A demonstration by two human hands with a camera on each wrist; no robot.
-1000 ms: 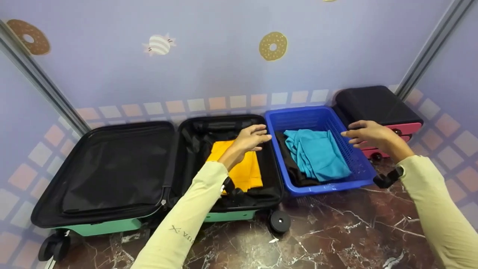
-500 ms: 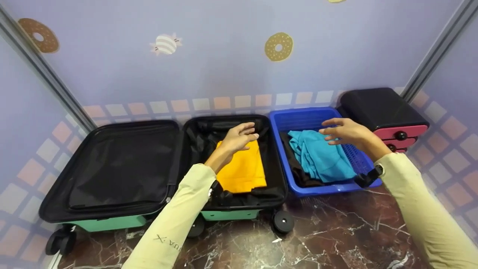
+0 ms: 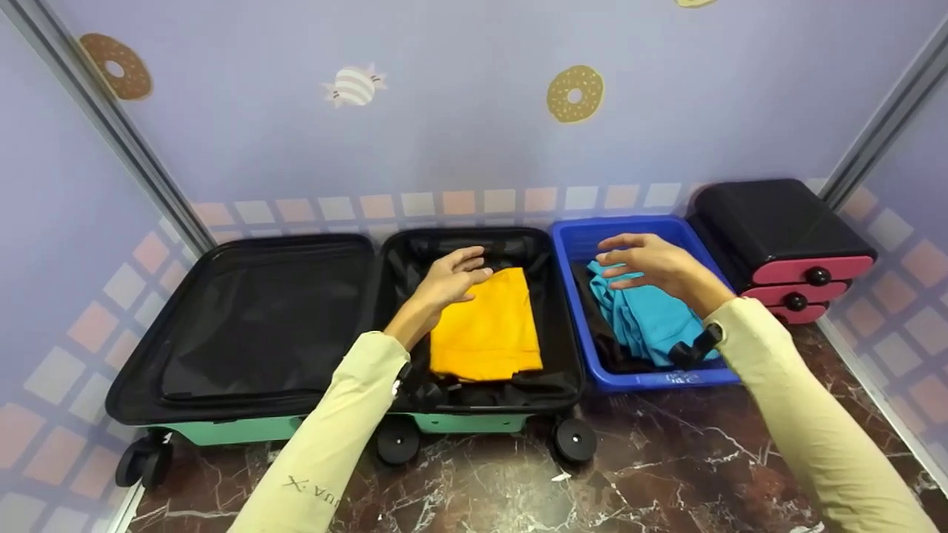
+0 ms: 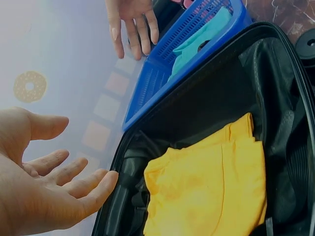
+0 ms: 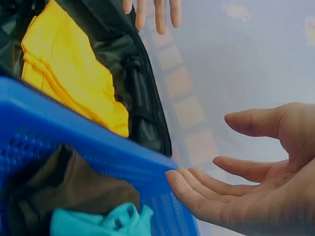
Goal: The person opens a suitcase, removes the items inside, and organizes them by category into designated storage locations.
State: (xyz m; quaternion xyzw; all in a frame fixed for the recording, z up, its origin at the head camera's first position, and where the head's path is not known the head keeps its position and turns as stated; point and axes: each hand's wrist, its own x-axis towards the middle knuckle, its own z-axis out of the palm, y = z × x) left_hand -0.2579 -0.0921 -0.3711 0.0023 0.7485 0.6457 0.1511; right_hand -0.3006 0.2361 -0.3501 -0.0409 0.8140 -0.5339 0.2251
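Observation:
Folded yellow cloth (image 3: 485, 333) lies in the right half of an opened suitcase (image 3: 244, 318) with a black lining and green shell. Above that half hovers my left hand (image 3: 448, 280), fingers spread and holding nothing. A blue plastic basket (image 3: 637, 381) stands against the suitcase's right side. Inside it are a turquoise cloth (image 3: 655, 326) and a dark brown cloth (image 5: 74, 182), partly covered by the turquoise one. Over the basket is my right hand (image 3: 652, 260), its fingers loosely extended with nothing in them. In both wrist views the hands are apart from the cloths.
A black drawer unit (image 3: 778, 222) with red drawer fronts and round black knobs stands right of the basket. Behind everything rises a lilac wall (image 3: 466, 133) with donut prints. The floor (image 3: 637, 459) is dark red marble pattern. Suitcase wheels (image 3: 575, 442) stick out in front.
Both hands have moved left: the right from the basket's right rim to above the cloth, the left slightly off the yellow cloth. The view has swung left. The cloths look unmoved.

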